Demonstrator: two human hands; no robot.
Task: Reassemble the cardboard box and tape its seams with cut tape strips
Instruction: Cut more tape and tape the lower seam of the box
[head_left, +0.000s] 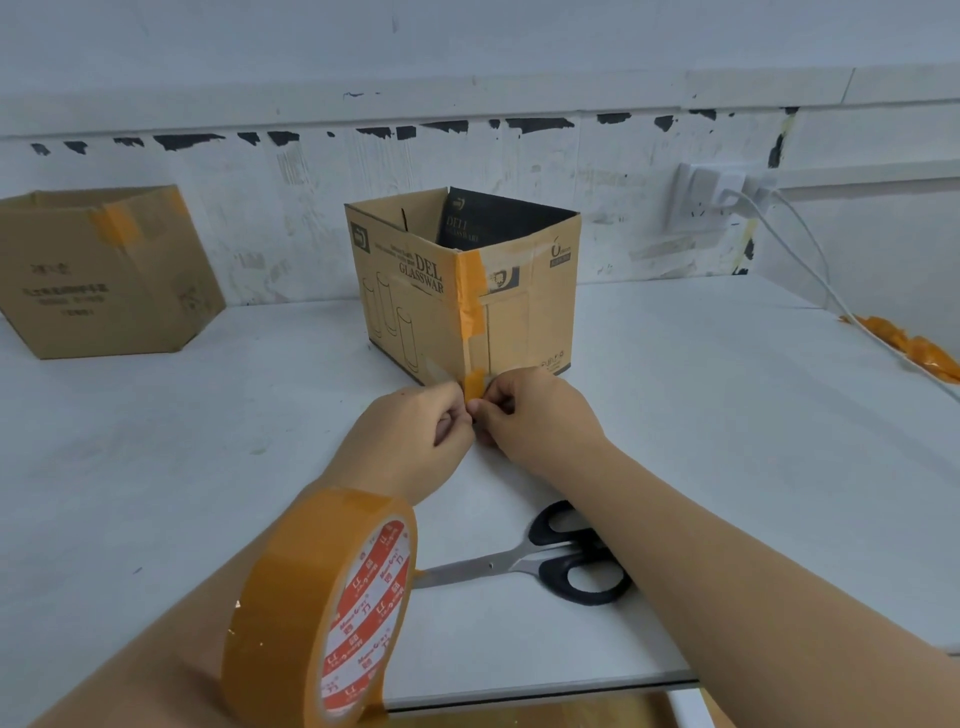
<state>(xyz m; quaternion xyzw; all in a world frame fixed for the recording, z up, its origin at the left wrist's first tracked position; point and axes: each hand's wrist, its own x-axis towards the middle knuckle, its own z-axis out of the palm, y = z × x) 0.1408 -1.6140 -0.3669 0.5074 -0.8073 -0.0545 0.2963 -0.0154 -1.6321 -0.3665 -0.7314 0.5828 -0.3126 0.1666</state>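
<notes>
An open-topped cardboard box (415, 291) printed "DEL GLASSWAR" stands on the white table (208, 441), one corner toward me. Orange tape (471, 296) runs down that corner seam. My left hand (415, 431) and my right hand (535, 410) meet at the foot of the corner, both pinching a short orange tape strip (474, 384) that stands against the box's bottom edge. A large roll of orange tape (322, 608) hangs around my left forearm. Black-handled scissors (550, 561) lie on the table under my right forearm, partly hidden by it.
A second cardboard box (109, 270) with orange tape lies tilted at the far left against the wall. A wall socket (711, 200) with a white cable (810, 260) is at the right. Crumpled orange tape scraps (909, 343) lie at the table's right edge.
</notes>
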